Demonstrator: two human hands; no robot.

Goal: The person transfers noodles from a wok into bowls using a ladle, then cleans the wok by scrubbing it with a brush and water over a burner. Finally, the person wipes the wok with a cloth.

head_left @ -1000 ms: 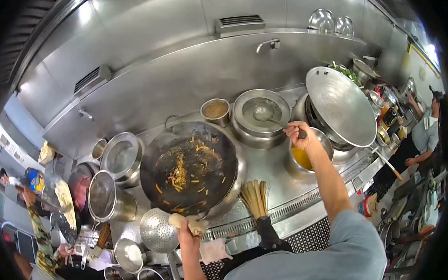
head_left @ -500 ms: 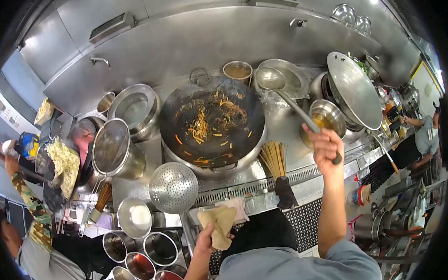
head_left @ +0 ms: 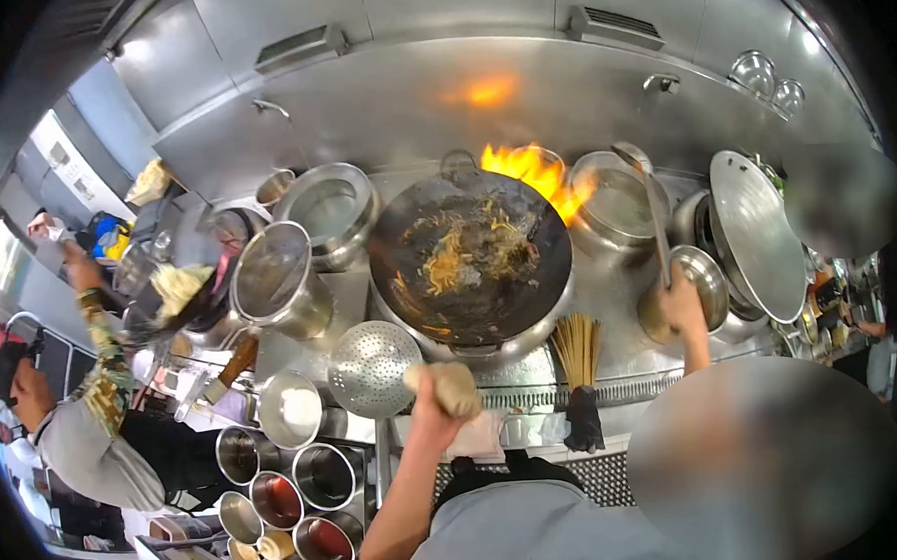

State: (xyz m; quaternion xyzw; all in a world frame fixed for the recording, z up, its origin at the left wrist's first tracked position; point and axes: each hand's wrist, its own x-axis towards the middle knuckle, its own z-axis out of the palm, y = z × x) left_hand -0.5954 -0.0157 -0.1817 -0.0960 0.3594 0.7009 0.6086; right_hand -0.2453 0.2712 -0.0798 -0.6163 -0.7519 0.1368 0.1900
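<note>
My left hand point(head_left: 431, 406) is closed around a bunched beige cloth point(head_left: 451, 388), in front of the wok and beside a perforated skimmer point(head_left: 375, 369). Gripped in my right hand point(head_left: 682, 308) is the handle of a ladle point(head_left: 658, 211); its bowl is raised near the back rim of a water-filled pot. Between my hands the large black wok point(head_left: 399, 282) rests on the burner, with noodles point(head_left: 450, 265) and vegetable strips inside. Orange flames point(head_left: 539, 179) rise along the wok's back right edge.
A bamboo brush point(head_left: 578, 349) stands right of the wok. A metal pot point(head_left: 707, 284) is beside my right hand. Sauce containers point(head_left: 322, 476) cluster at lower left. A co-worker in a grey shirt point(head_left: 96, 451) tosses food in another wok at left. Blurred patches cover parts at right.
Flames have flared up behind the wok. My left hand with the cloth has moved up toward it. The ladle now points more upright, and the view has shifted.
</note>
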